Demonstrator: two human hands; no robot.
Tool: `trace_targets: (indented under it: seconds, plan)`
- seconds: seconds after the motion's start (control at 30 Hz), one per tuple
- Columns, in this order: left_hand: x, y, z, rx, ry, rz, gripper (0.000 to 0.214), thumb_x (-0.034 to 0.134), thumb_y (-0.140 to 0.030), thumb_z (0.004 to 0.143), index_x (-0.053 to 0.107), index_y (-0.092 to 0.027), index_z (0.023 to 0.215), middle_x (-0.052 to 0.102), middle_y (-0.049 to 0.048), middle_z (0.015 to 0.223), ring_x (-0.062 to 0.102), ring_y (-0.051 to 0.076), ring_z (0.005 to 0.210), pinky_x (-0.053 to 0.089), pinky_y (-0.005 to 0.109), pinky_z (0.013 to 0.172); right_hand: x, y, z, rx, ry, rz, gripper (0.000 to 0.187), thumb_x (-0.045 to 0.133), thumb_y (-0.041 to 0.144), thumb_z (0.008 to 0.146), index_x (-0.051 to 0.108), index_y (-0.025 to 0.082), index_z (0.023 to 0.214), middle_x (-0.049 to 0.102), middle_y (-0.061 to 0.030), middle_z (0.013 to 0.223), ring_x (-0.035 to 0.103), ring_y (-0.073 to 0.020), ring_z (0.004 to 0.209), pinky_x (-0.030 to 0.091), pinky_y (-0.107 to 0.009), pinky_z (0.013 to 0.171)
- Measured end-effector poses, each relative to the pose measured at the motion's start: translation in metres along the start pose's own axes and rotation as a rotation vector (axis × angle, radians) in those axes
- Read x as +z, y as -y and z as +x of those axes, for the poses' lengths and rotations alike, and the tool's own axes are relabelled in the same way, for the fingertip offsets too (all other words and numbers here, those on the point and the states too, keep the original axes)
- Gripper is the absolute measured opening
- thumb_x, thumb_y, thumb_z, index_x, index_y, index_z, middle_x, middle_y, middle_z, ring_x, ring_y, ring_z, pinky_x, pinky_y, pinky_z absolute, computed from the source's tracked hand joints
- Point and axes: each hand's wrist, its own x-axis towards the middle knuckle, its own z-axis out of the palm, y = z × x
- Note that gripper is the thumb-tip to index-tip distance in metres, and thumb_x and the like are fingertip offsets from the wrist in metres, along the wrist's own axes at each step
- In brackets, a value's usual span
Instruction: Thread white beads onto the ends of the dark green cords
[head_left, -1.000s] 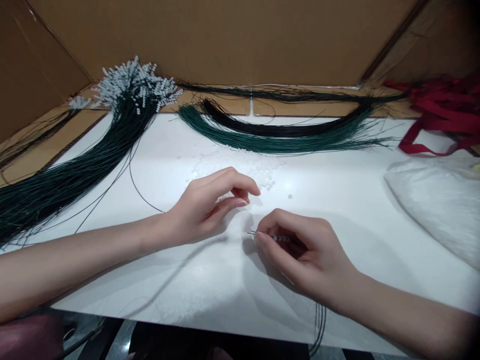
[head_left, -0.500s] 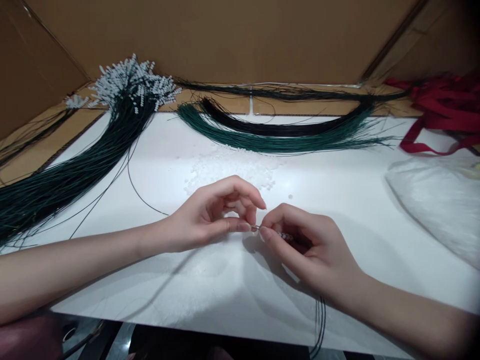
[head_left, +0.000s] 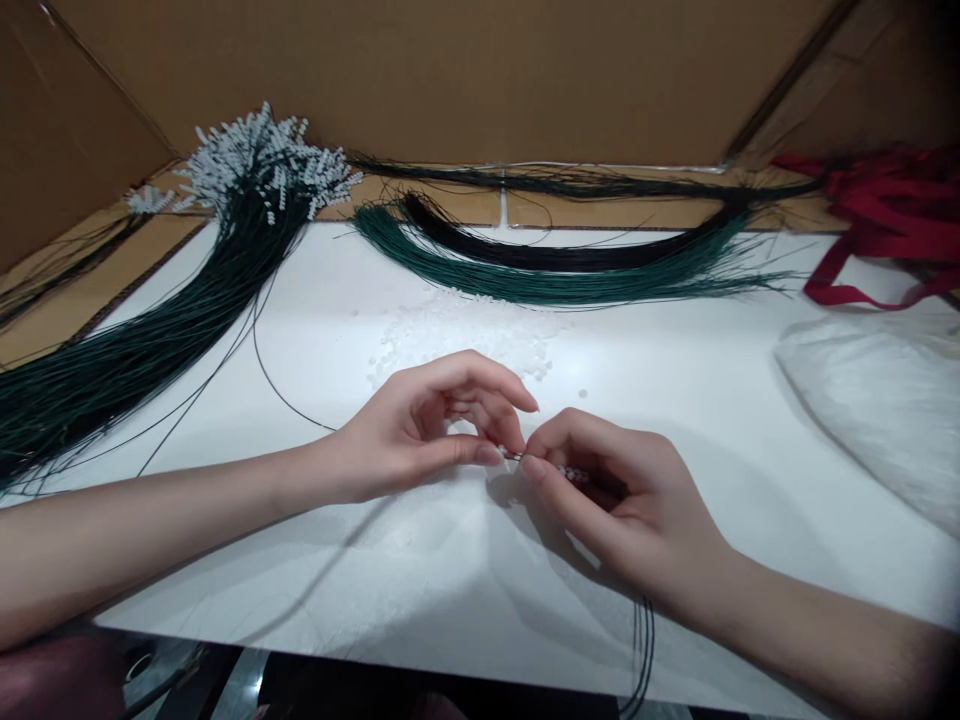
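My right hand (head_left: 611,495) rests on the white table (head_left: 712,420), fingers pinched round a thin dark wire (head_left: 643,640) with small white beads (head_left: 571,473) strung near its tip. The wire runs under my palm and off the front edge. My left hand (head_left: 427,425) is closed in a pinch, thumb and finger meeting the wire's tip beside my right fingertips. What it pinches is too small to name. A scatter of loose white beads (head_left: 457,330) lies just beyond both hands.
A thick bundle of dark green wires (head_left: 142,340) with white beaded tips (head_left: 262,165) fans across the left. Bare green and black wires (head_left: 570,275) curve along the back. Red ribbon (head_left: 885,215) lies at the far right, a translucent plastic bag (head_left: 877,400) on the right. Cardboard walls (head_left: 450,70) surround the table.
My left hand moved right and toward me from the loose beads and closed its pinch against the wire tip. My right hand shifted slightly up to meet it.
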Motion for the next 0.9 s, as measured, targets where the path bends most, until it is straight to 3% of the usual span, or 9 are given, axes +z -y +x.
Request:
trace_targets:
  seconds: [0.4,0.9]
  plan:
    - [0.0006,0.0013,-0.0011,0.009,-0.019,0.005,0.035,0.073,-0.004,0.083,0.061,-0.016,0.114,0.067,0.0015,0.089,0.065,0.007,0.083,0.054,0.014,0.076,-0.0002,0.0022,0.0,-0.028,-0.011,0.009,0.015,0.052,0.016,0.094,0.056,0.02,0.08,0.043,0.0053,0.059,0.037,-0.0088,0.05,0.028,-0.023,0.045]
    - [0.0017,0.0011,0.0001,0.02,-0.032,-0.016,0.039,0.075,-0.003,0.08,0.061,-0.017,0.113,0.068,0.0017,0.088,0.066,0.009,0.08,0.056,0.017,0.074,0.0006,-0.0002,-0.0001,-0.025,-0.01,0.005,0.013,0.053,0.017,0.094,0.057,0.02,0.081,0.044,0.0049,0.059,0.037,-0.009,0.05,0.029,-0.024,0.046]
